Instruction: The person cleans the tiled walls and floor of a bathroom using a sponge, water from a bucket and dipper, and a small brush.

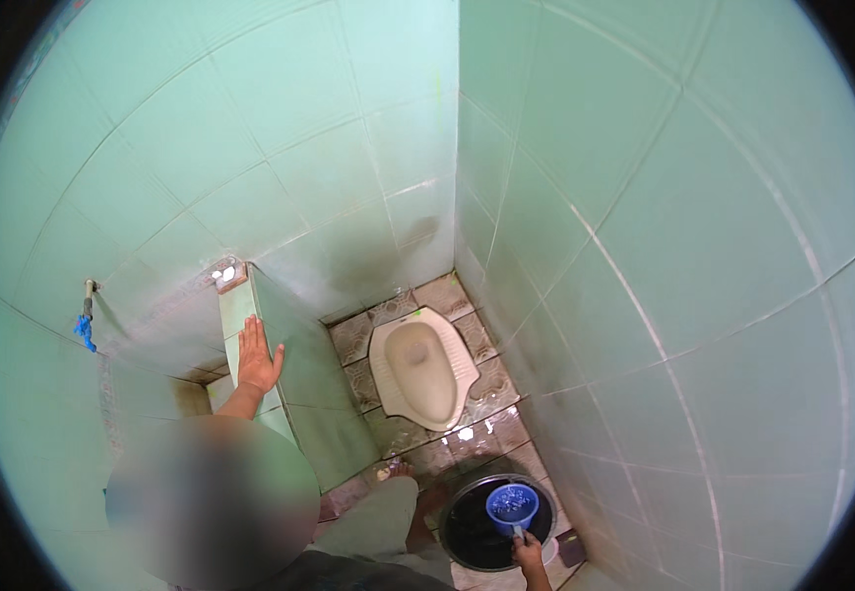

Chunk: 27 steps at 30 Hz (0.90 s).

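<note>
My left hand (259, 362) lies flat on the pale green tiled top of a low wall (238, 300), fingers stretched out and holding nothing. A blurred patch hides most of that forearm. At the lower right, my right hand (528, 552) is closed round the handle of a blue plastic dipper (512, 504). The dipper is over a round black tub (467, 522) on the floor. Water with bright glints shows in the dipper; the inside of the tub is dark. Ahead of the tub, a cream squat toilet (422, 366) is set into the tiled floor.
Green tiled walls (585, 197) meet in a corner behind the toilet. A tap with a blue handle (85, 330) juts from the left wall. The patterned floor tiles (432, 455) look wet. A small white object (227, 274) lies on the low wall's far end. My foot (403, 471) is near the tub.
</note>
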{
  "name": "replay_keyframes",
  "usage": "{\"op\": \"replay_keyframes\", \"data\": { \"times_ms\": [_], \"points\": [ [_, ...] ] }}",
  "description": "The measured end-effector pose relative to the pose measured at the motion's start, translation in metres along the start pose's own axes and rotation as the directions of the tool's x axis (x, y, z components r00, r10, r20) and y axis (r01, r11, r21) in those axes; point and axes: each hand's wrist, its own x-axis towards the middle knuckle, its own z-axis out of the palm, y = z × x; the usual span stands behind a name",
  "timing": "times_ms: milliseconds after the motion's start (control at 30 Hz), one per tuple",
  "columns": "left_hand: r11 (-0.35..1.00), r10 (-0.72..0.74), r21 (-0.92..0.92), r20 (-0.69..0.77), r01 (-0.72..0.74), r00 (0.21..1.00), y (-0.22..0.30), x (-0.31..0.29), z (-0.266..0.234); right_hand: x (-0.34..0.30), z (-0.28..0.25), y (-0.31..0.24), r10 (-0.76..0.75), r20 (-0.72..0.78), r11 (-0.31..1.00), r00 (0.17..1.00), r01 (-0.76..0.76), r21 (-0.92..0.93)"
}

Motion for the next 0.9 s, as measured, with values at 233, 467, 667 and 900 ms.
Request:
{"op": "replay_keyframes", "data": {
  "times_ms": [233, 467, 667, 900],
  "points": [
    [0.994, 0.0, -0.105, -0.094, -0.01, 0.996, -0.002, -0.005, -0.011, -0.059, 0.041, -0.322, -0.003, 0.162, 0.986, 0.987, 0.03, -0.166],
    [0.99, -0.031, -0.142, -0.05, 0.024, 0.998, -0.005, 0.001, -0.024, -0.122, 0.131, -0.616, -0.219, 0.299, 0.972, 0.929, 0.233, -0.011],
    [0.982, -0.04, -0.182, 0.038, 0.046, 0.998, -0.009, 0.005, -0.037, -0.181, 0.2, -0.781, -0.459, 0.31, 0.888, 0.833, 0.441, 0.13],
    [0.982, -0.058, -0.17, 0.121, 0.078, 0.991, -0.001, 0.011, -0.04, -0.162, 0.21, -0.816, -0.344, 0.308, 0.939, 0.887, 0.331, 0.095]
  ]
}}
